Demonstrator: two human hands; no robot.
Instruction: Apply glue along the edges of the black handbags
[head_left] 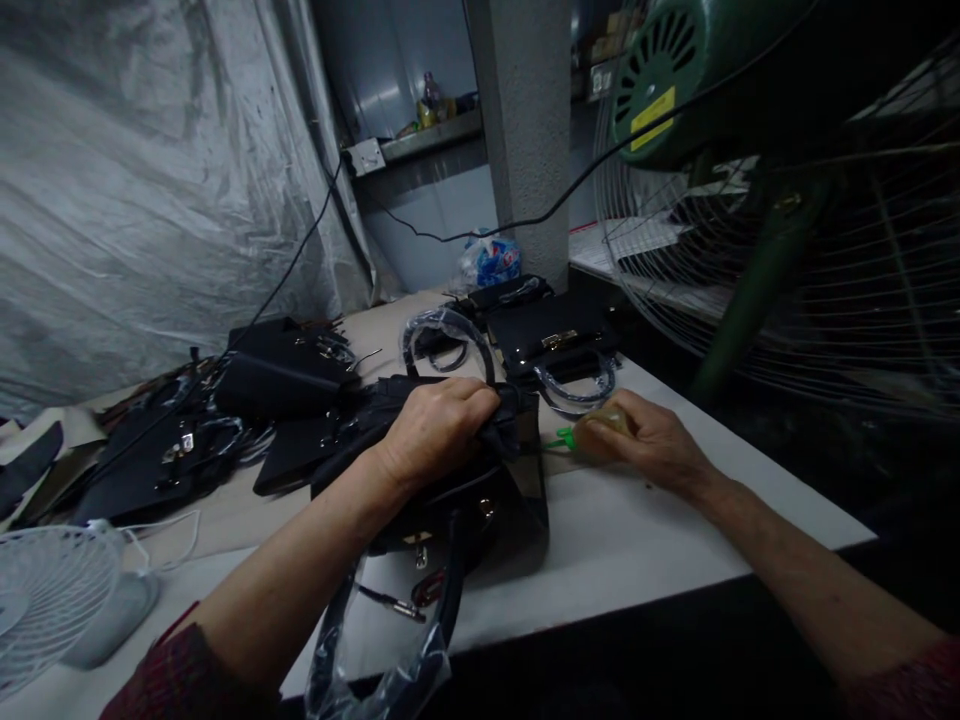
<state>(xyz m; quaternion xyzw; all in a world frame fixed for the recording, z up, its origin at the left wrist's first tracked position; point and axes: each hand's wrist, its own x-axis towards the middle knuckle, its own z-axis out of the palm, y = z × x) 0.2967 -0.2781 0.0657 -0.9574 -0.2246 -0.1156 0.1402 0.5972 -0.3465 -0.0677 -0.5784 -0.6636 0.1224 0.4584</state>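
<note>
Black bag under my left hand, beside my right hand.
I see the left clutching its upper edge, the right gripping a green-tipped bottle.

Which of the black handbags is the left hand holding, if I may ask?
The smooth black handbag nearest the camera: the left hand clutches its top, while the other handbags lie untouched farther back or leftward.

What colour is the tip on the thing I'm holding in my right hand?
The tip at your right hand is bright green, best seen in the head view.
</note>
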